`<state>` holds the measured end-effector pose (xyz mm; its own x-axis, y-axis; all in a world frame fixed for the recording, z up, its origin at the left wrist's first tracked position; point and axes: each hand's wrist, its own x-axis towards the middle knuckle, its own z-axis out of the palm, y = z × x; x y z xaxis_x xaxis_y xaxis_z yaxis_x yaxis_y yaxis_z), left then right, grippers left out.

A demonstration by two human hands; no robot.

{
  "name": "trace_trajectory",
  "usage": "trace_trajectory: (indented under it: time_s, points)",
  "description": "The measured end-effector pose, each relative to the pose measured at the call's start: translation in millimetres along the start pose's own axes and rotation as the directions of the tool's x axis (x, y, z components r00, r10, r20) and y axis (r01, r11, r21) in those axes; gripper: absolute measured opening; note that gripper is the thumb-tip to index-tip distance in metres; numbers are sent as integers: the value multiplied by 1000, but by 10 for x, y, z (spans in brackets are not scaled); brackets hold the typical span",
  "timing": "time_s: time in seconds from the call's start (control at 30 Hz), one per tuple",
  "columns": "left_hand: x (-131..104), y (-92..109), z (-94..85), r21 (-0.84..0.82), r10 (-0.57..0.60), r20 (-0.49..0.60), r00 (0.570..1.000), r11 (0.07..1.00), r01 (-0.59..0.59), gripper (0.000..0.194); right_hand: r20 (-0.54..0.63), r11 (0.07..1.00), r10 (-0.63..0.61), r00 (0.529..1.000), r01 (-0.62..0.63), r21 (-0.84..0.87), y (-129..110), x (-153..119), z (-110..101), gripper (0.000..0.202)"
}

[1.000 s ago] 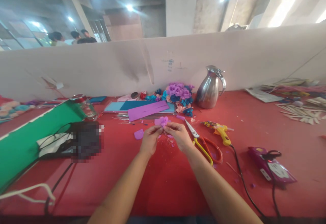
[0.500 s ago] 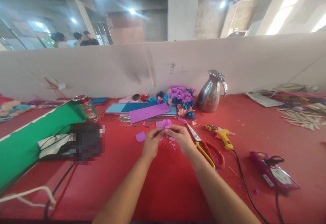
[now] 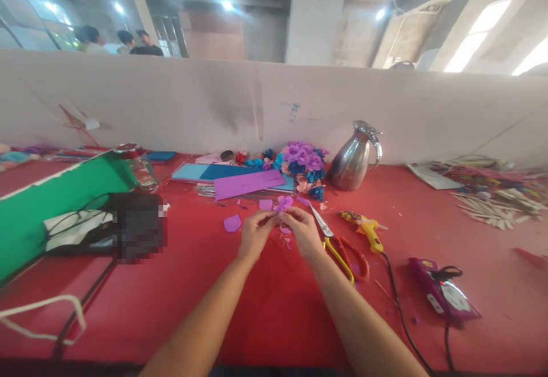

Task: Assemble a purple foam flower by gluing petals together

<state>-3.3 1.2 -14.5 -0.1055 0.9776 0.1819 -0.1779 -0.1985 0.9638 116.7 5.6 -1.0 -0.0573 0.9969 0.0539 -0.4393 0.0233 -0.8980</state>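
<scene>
Between my fingertips is a small purple paper flower [image 3: 283, 203], held up above the red table [image 3: 188, 308]. My left hand [image 3: 257, 231] pinches it from the left, and my right hand [image 3: 303, 229] pinches it from the right. The fingers cover its base. Loose purple paper petals [image 3: 232, 223] lie left of and below the hands. Just right of my right hand rest scissors [image 3: 342, 251] with red and yellow handles. Behind the flower, a purple paper strip [image 3: 249, 185] lies across blue sheets [image 3: 188, 172].
Finished paper flowers [image 3: 303, 160] are bunched near a steel jug [image 3: 354, 160] at the back. A yellow glue gun [image 3: 371, 235], its cord and a purple power box [image 3: 445, 291] lie right. A glass jar [image 3: 141, 168] and a dark pixelated item [image 3: 139, 228] stand left. Several people are beyond the partition.
The view has shifted slightly, so table items sit a little further left. Both hands keep hold of the flower, whose petals now look more spread and turned.
</scene>
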Motion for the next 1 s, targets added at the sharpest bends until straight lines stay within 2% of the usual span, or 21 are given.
trace_trajectory:
  time_s: [0.1,0.3,0.53,0.73,1.0]
  points:
    - [-6,-6,-7,8,9,13,1000,1000,-9,16,13,1000,8,1000,-8,-6,6,-16,-6,21]
    - [-18,7,15,-78,-41,13,999,996,41,18,34,1000,-6,999,6,0,-1,-46,-7,23]
    - [1,-12,-26,53,14,9,1000,999,-15,16,5,999,-4,1000,4,-35,28,-29,-18,22]
    - [-6,-3,-3,-19,40,-68,997,999,-42,19,-21,1000,-11,1000,11,-16,-1,-54,11,21]
    - [-8,-13,-4,7,68,-71,995,998,-67,18,7,998,5,1000,-4,-55,-20,-50,-3,21]
